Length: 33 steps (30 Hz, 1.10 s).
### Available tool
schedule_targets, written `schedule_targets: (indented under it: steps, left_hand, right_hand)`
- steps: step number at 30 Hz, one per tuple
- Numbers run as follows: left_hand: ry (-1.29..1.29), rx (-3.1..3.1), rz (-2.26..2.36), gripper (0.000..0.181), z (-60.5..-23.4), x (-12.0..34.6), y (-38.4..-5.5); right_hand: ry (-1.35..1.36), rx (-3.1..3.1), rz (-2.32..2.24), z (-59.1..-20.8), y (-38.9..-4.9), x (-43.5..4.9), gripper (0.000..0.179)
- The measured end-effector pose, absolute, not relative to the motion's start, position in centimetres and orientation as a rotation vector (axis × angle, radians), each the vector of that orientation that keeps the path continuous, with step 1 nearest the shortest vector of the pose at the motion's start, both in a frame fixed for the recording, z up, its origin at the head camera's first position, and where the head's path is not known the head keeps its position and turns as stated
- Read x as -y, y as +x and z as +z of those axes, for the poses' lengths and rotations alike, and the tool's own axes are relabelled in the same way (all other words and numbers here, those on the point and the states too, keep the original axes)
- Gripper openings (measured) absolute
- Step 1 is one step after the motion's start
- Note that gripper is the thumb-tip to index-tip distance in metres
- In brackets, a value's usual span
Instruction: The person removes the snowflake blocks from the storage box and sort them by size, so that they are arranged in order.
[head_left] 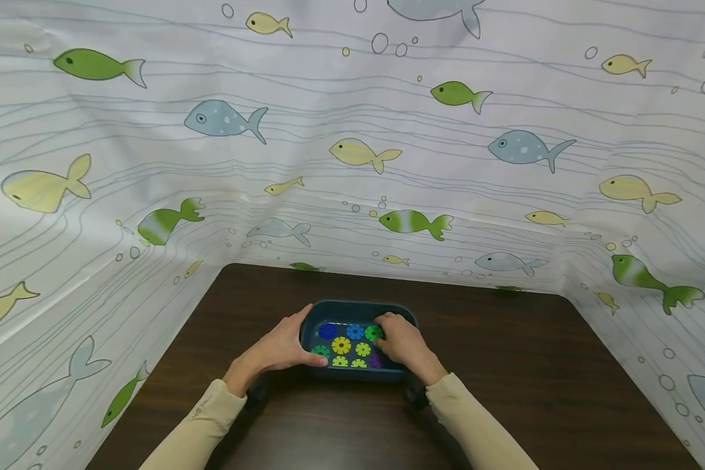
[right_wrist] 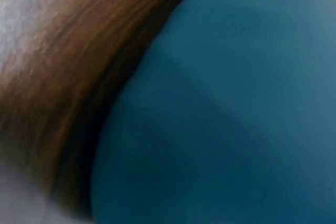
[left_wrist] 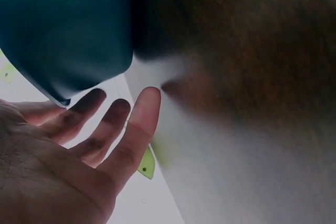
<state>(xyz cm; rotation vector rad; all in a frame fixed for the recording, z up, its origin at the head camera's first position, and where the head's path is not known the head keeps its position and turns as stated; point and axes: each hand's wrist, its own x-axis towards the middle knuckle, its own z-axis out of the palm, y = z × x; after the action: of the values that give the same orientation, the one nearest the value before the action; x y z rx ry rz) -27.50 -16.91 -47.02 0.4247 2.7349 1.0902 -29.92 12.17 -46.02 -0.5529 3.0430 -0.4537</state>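
Note:
A dark teal plastic tub (head_left: 358,375) stands on the table with several notched plastic discs inside. Among them are a dark blue disc (head_left: 328,331), a lighter blue disc (head_left: 355,331), a large yellow disc (head_left: 341,345) and a purple disc (head_left: 376,360). My left hand (head_left: 284,343) holds the tub's left end, thumb over the front rim; the left wrist view shows its other fingers outside the wall. My right hand (head_left: 402,339) reaches into the tub's right side, with fingertips at a green disc (head_left: 373,333). Whether they pinch it is hard to tell. Only the tub's wall (right_wrist: 220,119) fills most of the right wrist view.
The tub rests on a dark brown wooden table (head_left: 493,365). A white sheet (head_left: 305,78) printed with fish surrounds the table at the back and both sides. A second green disc (head_left: 320,351) lies near the left thumb.

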Motion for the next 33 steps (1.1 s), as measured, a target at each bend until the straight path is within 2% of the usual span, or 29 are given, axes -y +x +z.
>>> schedule_targets:
  steps: [13, 25, 30, 33]
  left_hand:
    - [0.435, -2.704, 1.124, 0.129, -46.9, 16.8, -27.6]
    - [0.404, -2.709, 1.109, 0.131, -47.1, 16.9, -27.6]
    - [0.408, -2.709, 1.115, 0.131, -47.1, 16.9, -27.6]
    - [0.406, -2.711, 1.110, 0.130, -47.1, 16.9, -27.5]
  right_hand:
    - [-0.465, -2.953, -0.455, -46.4, -30.4, -11.8, 0.047]
    - [-0.383, -2.913, -0.544, -46.5, -31.0, -11.7, 0.043]
    - [-0.315, -2.869, -0.572, -46.4, -31.4, -11.6, 0.036]
    - [-0.275, -2.846, -0.606, -46.4, -31.7, -11.5, 0.039]
